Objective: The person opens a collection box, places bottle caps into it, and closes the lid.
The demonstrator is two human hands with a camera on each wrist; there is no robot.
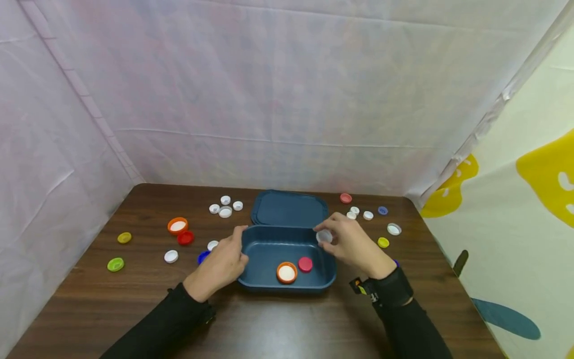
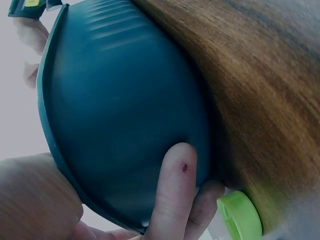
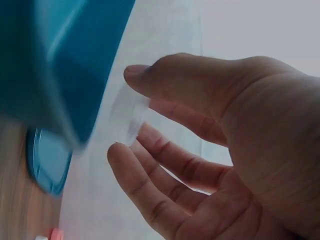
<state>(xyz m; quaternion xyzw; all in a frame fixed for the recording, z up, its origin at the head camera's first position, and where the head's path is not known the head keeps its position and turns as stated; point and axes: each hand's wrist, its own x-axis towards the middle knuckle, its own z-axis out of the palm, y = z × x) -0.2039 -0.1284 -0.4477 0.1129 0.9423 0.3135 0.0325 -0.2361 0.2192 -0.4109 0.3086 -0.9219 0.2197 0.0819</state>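
A dark blue plastic container (image 1: 264, 252) stands on the table. Inside lie an orange-rimmed cap with a white middle (image 1: 286, 273) and a pinkish-red cap (image 1: 305, 264). My left hand (image 1: 222, 267) grips the container's left end, thumb at the rim and fingers (image 2: 175, 195) against the outer wall. Above the container's right end, my right hand (image 1: 356, 244) pinches a translucent whitish cap (image 1: 324, 236) between thumb and fingertips. The right wrist view shows this translucent cap (image 3: 127, 115) blurred, beside the container wall (image 3: 82, 75).
Behind the container lies its blue lid (image 1: 289, 208). Several white caps (image 1: 225, 212), a red cap (image 1: 185, 238), another orange-rimmed cap (image 1: 177, 226) and a green cap (image 1: 115, 264) lie left. More caps, including a yellow one (image 1: 383, 243), lie right. A white sheet (image 1: 278, 99) hangs behind.
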